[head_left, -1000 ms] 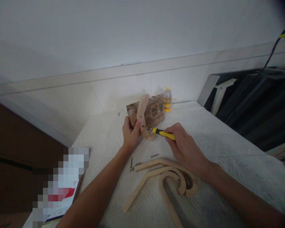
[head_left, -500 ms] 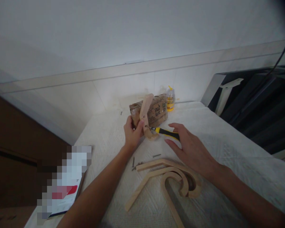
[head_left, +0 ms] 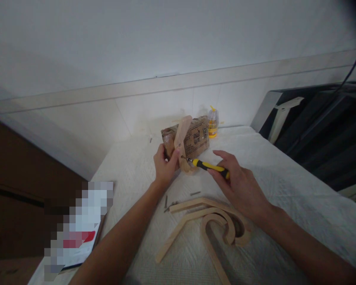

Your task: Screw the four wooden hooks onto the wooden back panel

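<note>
Your left hand (head_left: 164, 166) gripped the stiff, light-looking wooden piece (head_left: 181, 136) low down, and your right hand (head_left: 240, 186) pinched the slim screwdriver (head_left: 209, 166) by its yellow handle.

A small wooden piece (head_left: 181, 143) is held upright by the left hand (head_left: 163, 167). A yellow-and-black screwdriver (head_left: 208, 166) is gripped by the right hand (head_left: 240, 186), its tip set against the piece. Curved wooden parts (head_left: 207, 227), loose screws (head_left: 169, 204), a cardboard box (head_left: 195, 138) and a small yellow bottle (head_left: 213, 123) are seen on the white cloth (head_left: 284, 198).

Dim light; white wall (head_left: 166, 39) above a perhaps tiled ledge (head_left: 154, 111).
</note>
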{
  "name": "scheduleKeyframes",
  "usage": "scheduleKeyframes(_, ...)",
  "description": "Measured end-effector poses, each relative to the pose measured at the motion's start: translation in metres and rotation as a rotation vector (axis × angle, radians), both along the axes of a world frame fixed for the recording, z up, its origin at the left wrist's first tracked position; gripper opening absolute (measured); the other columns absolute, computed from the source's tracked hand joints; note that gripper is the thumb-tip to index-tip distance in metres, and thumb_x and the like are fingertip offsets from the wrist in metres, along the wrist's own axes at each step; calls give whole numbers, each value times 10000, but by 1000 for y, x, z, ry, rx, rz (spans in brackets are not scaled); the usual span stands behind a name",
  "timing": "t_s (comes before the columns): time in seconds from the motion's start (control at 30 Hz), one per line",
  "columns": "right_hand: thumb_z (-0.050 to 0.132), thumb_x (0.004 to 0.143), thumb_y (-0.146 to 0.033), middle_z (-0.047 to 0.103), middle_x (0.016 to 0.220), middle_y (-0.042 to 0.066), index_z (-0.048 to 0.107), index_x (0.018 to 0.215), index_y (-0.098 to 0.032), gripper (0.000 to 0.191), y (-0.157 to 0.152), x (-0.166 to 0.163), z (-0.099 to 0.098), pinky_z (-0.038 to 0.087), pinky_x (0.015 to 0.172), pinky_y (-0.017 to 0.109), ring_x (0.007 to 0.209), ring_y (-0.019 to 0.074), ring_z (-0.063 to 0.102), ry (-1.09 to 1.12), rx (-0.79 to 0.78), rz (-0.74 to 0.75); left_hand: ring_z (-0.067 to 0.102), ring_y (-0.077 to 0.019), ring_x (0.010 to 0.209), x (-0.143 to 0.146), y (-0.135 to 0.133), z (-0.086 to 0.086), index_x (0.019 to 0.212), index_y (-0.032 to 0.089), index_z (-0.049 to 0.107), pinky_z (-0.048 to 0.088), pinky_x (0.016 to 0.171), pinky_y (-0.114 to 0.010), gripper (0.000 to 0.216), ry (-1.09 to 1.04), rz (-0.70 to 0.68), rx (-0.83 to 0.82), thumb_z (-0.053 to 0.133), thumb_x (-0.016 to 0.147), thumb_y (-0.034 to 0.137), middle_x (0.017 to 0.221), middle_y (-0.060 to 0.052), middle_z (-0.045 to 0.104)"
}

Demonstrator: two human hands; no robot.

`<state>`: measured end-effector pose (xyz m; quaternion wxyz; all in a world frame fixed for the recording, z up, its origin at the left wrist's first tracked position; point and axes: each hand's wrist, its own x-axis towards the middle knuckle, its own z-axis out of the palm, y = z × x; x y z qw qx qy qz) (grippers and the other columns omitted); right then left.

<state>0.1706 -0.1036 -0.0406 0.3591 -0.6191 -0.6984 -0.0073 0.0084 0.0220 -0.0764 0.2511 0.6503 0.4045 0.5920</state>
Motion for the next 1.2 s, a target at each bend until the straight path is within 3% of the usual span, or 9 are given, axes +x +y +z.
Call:
scheduleKeyframes(0.07, 389, 907, -349, 670, 720, 50, 454, 1178, -133, 352, 0, -1, 0, 481, 505, 311, 543, 199, 633, 15, -29, 5, 359, -92, 549, 0, 0, 0, 681, 185, 440, 294, 507, -230, 299, 11, -7, 17, 587, 735, 439, 585, 47, 400)
scheduleKeyframes(0.17, 343, 921, -272, 647, 856, 88, 500, 1056, -161, 235, 1, -5, -2, 521, 621, 327, 711, 197, 652, 50, 32, 58, 351, -89, 548, 0, -1, 0, 675, 185, 431, 292, 503, -227, 303, 17, -10, 36, 595, 732, 432, 585, 49, 393)
scheduleKeyframes(0.33, 463, 835, -179, 492, 1018, 116, 447, 1020, -189, 186, 0, -10, -6, 541, 700, 350, 914, 212, 582, 88, 110, 81, 362, -88, 560, 0, -1, 0, 699, 181, 448, 298, 505, -222, 294, 17, -21, 28, 592, 749, 433, 601, 45, 415)
scheduleKeyframes(0.5, 417, 883, -245, 576, 904, 87, 448, 974, -195, 108, 0, -6, -6, 526, 645, 337, 780, 200, 624, 41, 148, 53, 359, -87, 544, 0, -2, 2, 705, 184, 450, 282, 486, -224, 297, 37, -19, 40, 588, 746, 444, 593, 44, 422)
scheduleKeyframes(0.63, 371, 905, -377, 667, 785, 79, 469, 1052, -179, 265, 0, -7, -7, 478, 500, 328, 621, 239, 658, -34, -24, -66, 354, -84, 537, 0, -3, 2, 691, 186, 436, 277, 486, -221, 280, 46, -20, 69, 598, 740, 409, 580, 49, 408)
scheduleKeyframes(0.77, 344, 920, -353, 676, 801, 77, 455, 1013, -187, 220, -2, -11, -9, 497, 530, 336, 629, 233, 663, -1, -150, -12, 352, -85, 532, 1, -3, 2, 687, 186, 431, 279, 476, -224, 286, 50, -27, 67, 599, 742, 411, 579, 50, 404)
scheduleKeyframes(0.9, 475, 864, -299, 579, 969, 105, 434, 997, -191, 176, -2, -13, -11, 528, 617, 359, 758, 217, 634, 29, -38, 48, 353, -85, 540, 1, -3, 1, 695, 183, 443, 281, 483, -225, 289, 50, -9, 64, 603, 744, 419, 585, 48, 415)
scheduleKeyframes(1.07, 435, 778, -89, 468, 979, 93, 403, 946, -201, 205, -2, -13, -10, 524, 756, 398, 847, 202, 578, 20, 63, 98, 349, -86, 541, 0, -2, 1, 675, 186, 429, 274, 485, -228, 315, 29, -11, 40, 612, 734, 436, 574, 50, 402)
scheduleKeyframes(1.2, 401, 853, -151, 521, 911, 77, 421, 924, -208, 93, -3, -11, -9, 520, 664, 356, 748, 186, 585, 21, 103, 97, 355, -85, 542, 0, -1, 1, 689, 185, 446, 276, 492, -230, 313, 18, -14, 36, 608, 737, 449, 584, 49, 408)
